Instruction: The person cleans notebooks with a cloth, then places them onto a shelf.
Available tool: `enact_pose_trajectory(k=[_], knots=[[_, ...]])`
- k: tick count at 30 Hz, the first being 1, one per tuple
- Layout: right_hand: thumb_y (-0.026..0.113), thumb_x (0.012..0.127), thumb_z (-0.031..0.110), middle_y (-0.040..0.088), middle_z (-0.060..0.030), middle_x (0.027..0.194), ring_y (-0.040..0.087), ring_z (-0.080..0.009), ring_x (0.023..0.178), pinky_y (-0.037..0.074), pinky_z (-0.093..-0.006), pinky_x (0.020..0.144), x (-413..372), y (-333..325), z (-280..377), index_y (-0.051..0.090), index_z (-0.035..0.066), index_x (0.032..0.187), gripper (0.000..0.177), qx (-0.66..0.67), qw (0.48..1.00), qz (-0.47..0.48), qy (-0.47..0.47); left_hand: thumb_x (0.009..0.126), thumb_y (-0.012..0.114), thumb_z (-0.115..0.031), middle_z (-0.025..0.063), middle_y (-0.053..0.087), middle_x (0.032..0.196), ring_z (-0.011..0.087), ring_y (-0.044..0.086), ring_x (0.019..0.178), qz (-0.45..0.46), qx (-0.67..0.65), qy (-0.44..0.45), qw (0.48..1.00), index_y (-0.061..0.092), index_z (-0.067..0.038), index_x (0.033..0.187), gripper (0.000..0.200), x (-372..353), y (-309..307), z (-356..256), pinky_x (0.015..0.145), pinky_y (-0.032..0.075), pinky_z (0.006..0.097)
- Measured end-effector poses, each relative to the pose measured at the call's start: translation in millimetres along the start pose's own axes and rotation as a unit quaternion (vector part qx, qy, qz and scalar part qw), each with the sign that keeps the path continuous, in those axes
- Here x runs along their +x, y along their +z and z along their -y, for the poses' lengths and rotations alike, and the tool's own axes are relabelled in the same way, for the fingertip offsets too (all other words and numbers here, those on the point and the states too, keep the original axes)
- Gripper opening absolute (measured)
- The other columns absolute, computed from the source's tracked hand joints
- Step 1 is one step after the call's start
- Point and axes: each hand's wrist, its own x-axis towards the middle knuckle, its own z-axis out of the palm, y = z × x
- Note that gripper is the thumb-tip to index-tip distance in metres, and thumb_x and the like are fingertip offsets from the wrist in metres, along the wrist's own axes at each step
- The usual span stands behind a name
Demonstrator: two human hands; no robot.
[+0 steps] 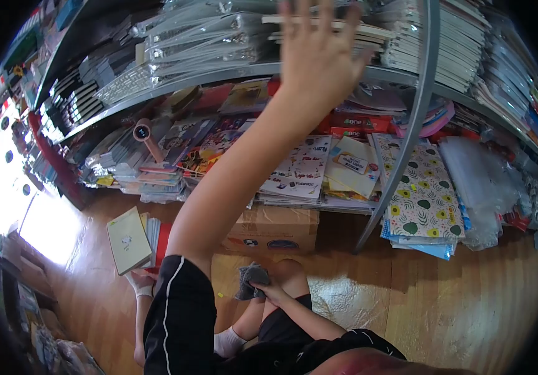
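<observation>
My left hand (322,53) reaches up to the shelf, back of the hand showing and fingers spread. It is over or against the edges of a stack of notebooks (372,37); the fingertips are partly cut off at the top edge, so contact is unclear. Low in the middle, near my bent knee, my right hand (272,292) is closed around a crumpled grey cloth (252,279). Plastic-wrapped stacks (209,47) lie left of my left hand, and spiral-bound books (447,47) are to its right.
A grey metal shelf post (409,137) slants down on the right. Books, a handheld device (143,132) and a floral-covered pad (423,190) fill the lower level. A cardboard box (275,230) stands beneath. Pale notebooks (129,240) are by a socked foot on the wooden floor.
</observation>
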Motion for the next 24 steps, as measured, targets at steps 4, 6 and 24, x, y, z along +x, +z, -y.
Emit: enact_pose_trajectory(k=[4,6,24], knots=[[0.058,0.074,0.003,0.053,-0.0058,0.101,0.052,-0.0153,0.091,0.04,-0.0276,0.081,-2,1,4,0.048,0.0,0.105,0.033,-0.026,1.0,0.018,-0.001,0.082,0.033,-0.048,0.0209,0.018,0.131,0.0364,0.009,0.123,-0.018,-0.117,0.066,0.991,0.018,-0.016,0.13,0.06,6,49,0,0.098,0.006,0.0503],[0.058,0.074,0.003,0.054,-0.0057,0.099,0.052,-0.0151,0.09,0.041,-0.0274,0.08,-3,2,5,0.048,0.0,0.104,0.032,-0.018,1.0,0.02,-0.002,0.081,0.03,-0.052,0.021,0.025,0.128,0.0374,0.017,0.12,-0.033,-0.135,0.057,0.989,0.019,-0.018,0.13,0.061,8,63,2,0.098,0.006,0.0521],[0.056,0.074,0.001,0.055,-0.0063,0.094,0.053,-0.0158,0.087,0.043,-0.0275,0.078,-12,14,22,0.048,0.0,0.102,0.029,-0.027,0.999,-0.026,0.037,0.074,0.05,-0.035,0.0164,0.051,0.103,0.0325,0.042,0.102,0.033,0.018,0.101,0.994,0.056,-0.005,0.097,0.038,101,81,21,0.089,0.022,0.0529]])
